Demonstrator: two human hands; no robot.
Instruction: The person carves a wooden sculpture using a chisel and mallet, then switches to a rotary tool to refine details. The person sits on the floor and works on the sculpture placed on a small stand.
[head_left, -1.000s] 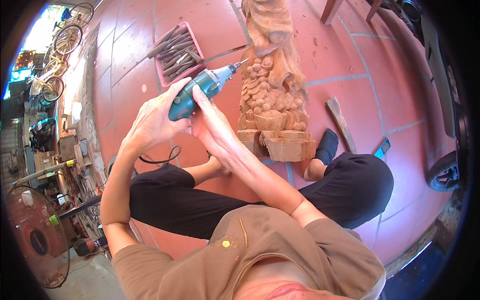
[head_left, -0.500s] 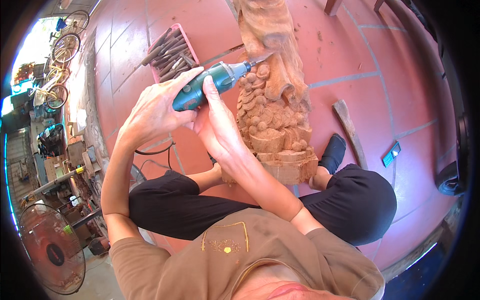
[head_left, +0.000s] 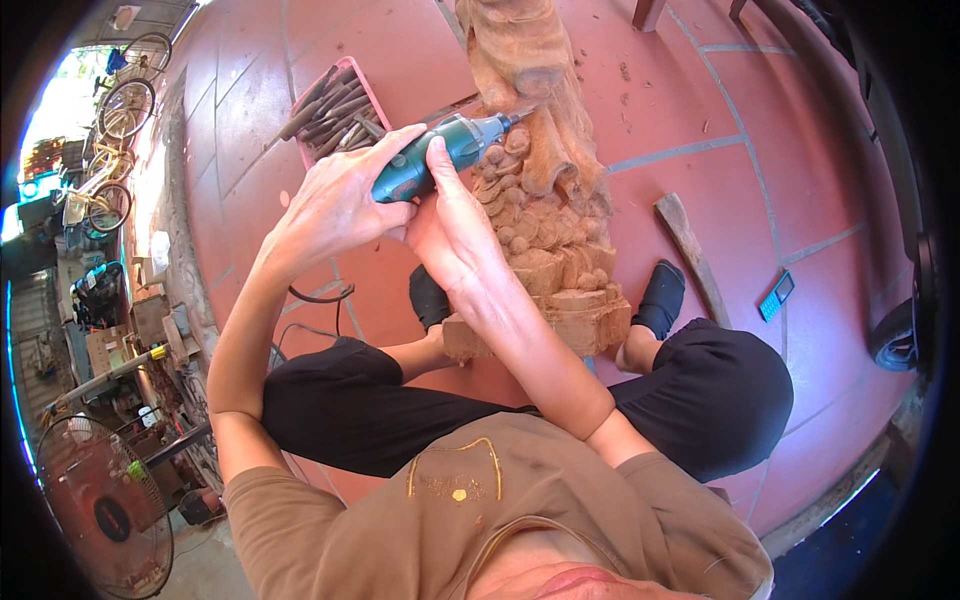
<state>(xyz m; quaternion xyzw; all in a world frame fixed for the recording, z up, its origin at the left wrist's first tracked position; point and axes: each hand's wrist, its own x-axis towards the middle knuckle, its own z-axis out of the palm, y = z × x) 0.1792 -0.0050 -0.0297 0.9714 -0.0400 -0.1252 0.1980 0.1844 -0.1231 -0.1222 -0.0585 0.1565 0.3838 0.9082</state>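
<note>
A green rotary tool (head_left: 422,163) is held in both of my hands, tilted up to the right. My left hand (head_left: 345,195) wraps its rear end from the left. From below, my right hand (head_left: 447,215) grips it, with the thumb laid along the body. The tool's thin bit touches or hovers just over a carved wooden statue (head_left: 555,180); I cannot tell which. The statue has flowing folds at the far part and a cluster of round, coin-like shapes nearer me. Its flat wooden base (head_left: 600,320) lies between my feet.
A pink tray (head_left: 375,95) of dark-handled chisels (head_left: 338,112) stands beyond my left hand. Right of the statue lie a wooden stick (head_left: 692,255) and a small keypad phone (head_left: 776,296). A black cable (head_left: 325,298) curls by my left knee. A fan (head_left: 105,510) stands at left.
Both hands and the rotary tool have moved a little to the right, the bit staying at the statue's folds. The whole view has shifted slightly, and more of my left foot shows.
</note>
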